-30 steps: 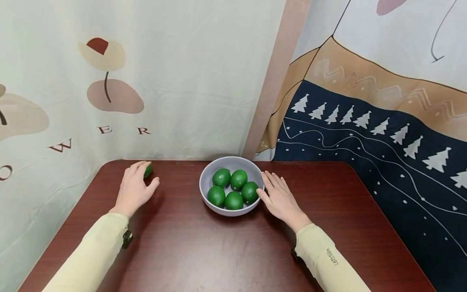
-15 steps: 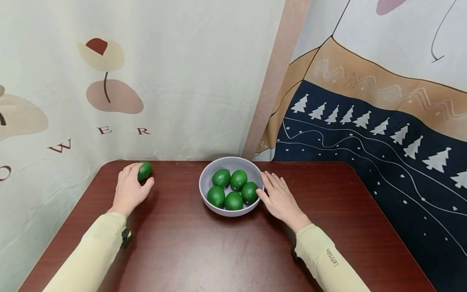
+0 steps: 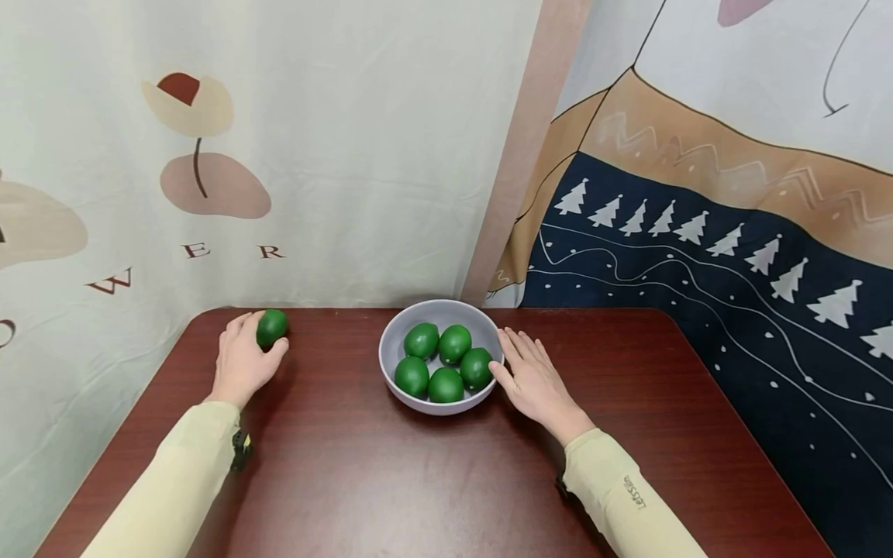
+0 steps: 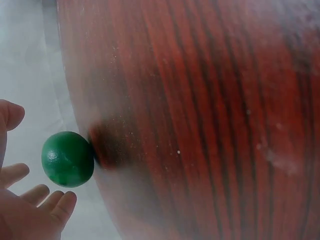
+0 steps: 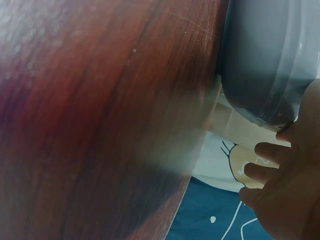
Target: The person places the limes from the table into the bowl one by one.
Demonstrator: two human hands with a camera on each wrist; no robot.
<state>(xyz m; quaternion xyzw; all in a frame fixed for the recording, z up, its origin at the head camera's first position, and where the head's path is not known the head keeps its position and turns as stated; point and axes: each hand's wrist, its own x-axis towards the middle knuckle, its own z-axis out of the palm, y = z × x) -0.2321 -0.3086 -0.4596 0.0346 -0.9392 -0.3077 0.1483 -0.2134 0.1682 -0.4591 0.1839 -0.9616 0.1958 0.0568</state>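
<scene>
A green lime (image 3: 272, 328) sits on the table close to its far left edge. My left hand (image 3: 241, 360) is around its near left side, thumb and fingers spread apart. In the left wrist view, a gap shows between the thumb and the lime (image 4: 68, 159), and the fingertips lie close beneath it; contact is unclear. Several similar limes (image 3: 446, 385) lie inside a grey bowl (image 3: 398, 394) at the middle of the far edge. My right hand (image 3: 536, 384) rests with straight fingers against the bowl's right side, its thumb at the rim. The right wrist view shows the bowl's outer wall (image 5: 265, 55) beside the fingers.
The dark red wooden table (image 3: 391, 480) has rounded far corners. Behind it hangs a pale printed curtain (image 3: 363, 155), and a navy cloth with tree shapes (image 3: 628, 263) hangs at the right.
My left hand has shifted a little left, and more of the lime beside it shows. My right hand stays at the bowl.
</scene>
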